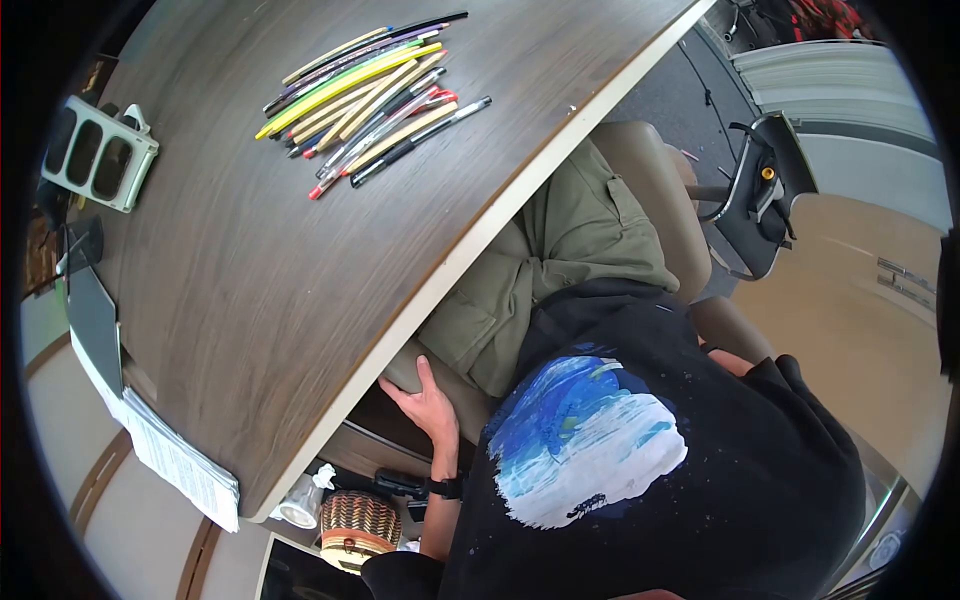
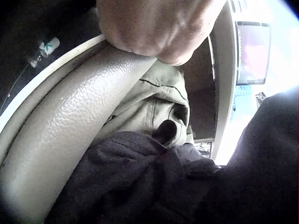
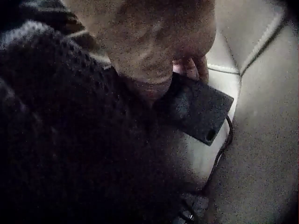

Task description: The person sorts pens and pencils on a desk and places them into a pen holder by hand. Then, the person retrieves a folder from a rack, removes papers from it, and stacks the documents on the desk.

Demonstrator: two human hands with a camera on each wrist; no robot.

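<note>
My left hand (image 1: 425,405) rests on the front of the chair's leather armrest (image 2: 79,112), below the table edge, thumb extended. In the left wrist view only the back of that hand (image 2: 159,28) shows, its fingers hidden. My right hand (image 3: 154,42), in the right wrist view, holds a flat black rectangular device (image 3: 196,107), fingers curled at its upper edge, low beside the light chair upholstery. A dark cord (image 3: 223,149) runs down near the device. Only the right forearm (image 1: 730,362) shows in the head view.
Several pens and pencils (image 1: 370,90) lie in a loose pile on the wooden table (image 1: 270,270). A pale rack with openings (image 1: 105,155), a dark cup (image 1: 85,243) and stacked papers (image 1: 180,465) are along its far side. A woven basket (image 1: 358,525) stands below the table's corner.
</note>
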